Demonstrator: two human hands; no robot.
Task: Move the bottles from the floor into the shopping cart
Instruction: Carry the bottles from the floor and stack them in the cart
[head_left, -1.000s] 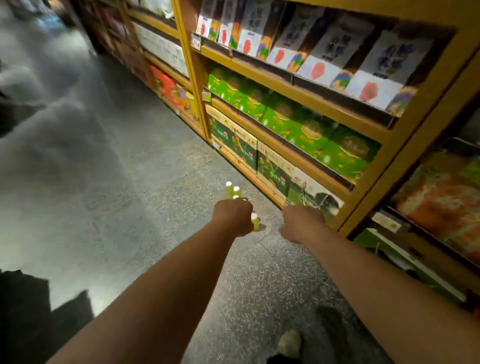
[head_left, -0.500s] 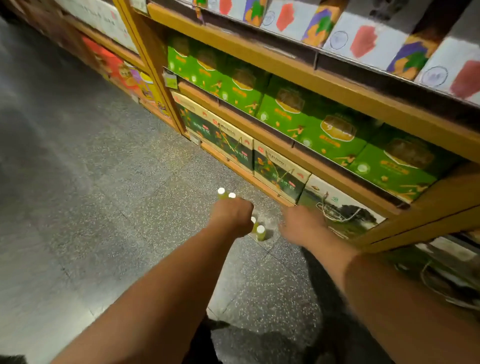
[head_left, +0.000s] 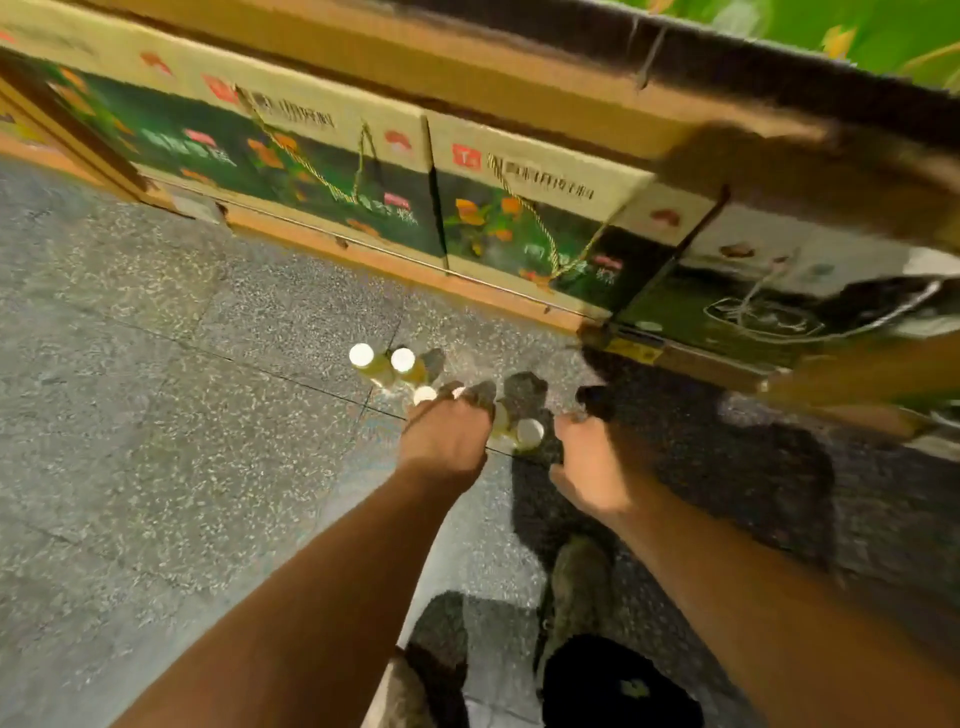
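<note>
Reaching down, your left hand (head_left: 447, 441) covers some of the bottles (head_left: 402, 359) clustered on the floor (head_left: 156, 415) just before the shelf (head_left: 395, 260); I cannot tell whether it grips one. Your right hand (head_left: 592, 462) hangs empty beside them. Brushing one crowded bottle could topple its neighbours.

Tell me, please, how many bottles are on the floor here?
5 bottles: two beyond the left hand, one at its fingertips, two between it and the right hand; more may be hidden underneath.

The left hand (head_left: 447, 441) and right hand (head_left: 592, 467) hover at white-capped bottles (head_left: 404, 362) standing on the speckled floor (head_left: 156, 415).
</note>
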